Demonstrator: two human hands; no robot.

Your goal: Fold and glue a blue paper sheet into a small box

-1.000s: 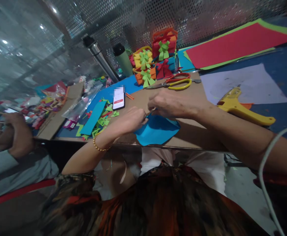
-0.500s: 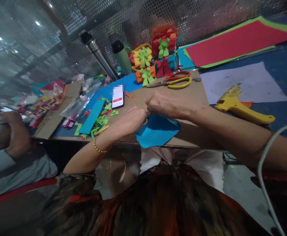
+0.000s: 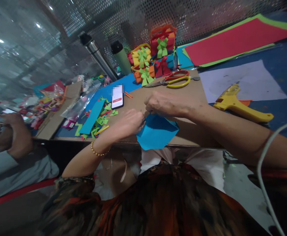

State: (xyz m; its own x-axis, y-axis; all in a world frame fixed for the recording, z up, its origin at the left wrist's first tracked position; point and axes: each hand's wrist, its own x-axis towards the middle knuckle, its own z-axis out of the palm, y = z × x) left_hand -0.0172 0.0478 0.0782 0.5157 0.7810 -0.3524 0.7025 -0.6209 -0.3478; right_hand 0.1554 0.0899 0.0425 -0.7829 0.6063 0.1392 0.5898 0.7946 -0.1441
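Observation:
A bent blue sheet [image 3: 156, 132], paper or thin foam, hangs partly over the front edge of the brown cardboard [image 3: 194, 131]. My left hand [image 3: 131, 121] has its fingers closed at the sheet's left upper edge. Gripping the top of it, my right hand [image 3: 161, 103] is curled with the knuckles up. The two hands are close together, and the fingertips of both are hidden. Beyond them lie scissors [image 3: 179, 81] with one red and one yellow handle. A yellow glue gun [image 3: 241, 105] rests to the right of my right hand.
Small coloured paper baskets with bows [image 3: 145, 62] stand behind the scissors, beside two flasks [image 3: 121, 57]. A phone [image 3: 117, 96], green scraps [image 3: 102, 119] and a blue strip [image 3: 92, 117] lie left. Red sheets [image 3: 231, 42] are back right. A white cable [image 3: 261, 160] crosses my right arm. Another person's hand [image 3: 13, 119] is far left.
My left hand has shifted slightly left and down, with a little more of the blue sheet showing. My right hand keeps its grip. The whole view has moved very slightly.

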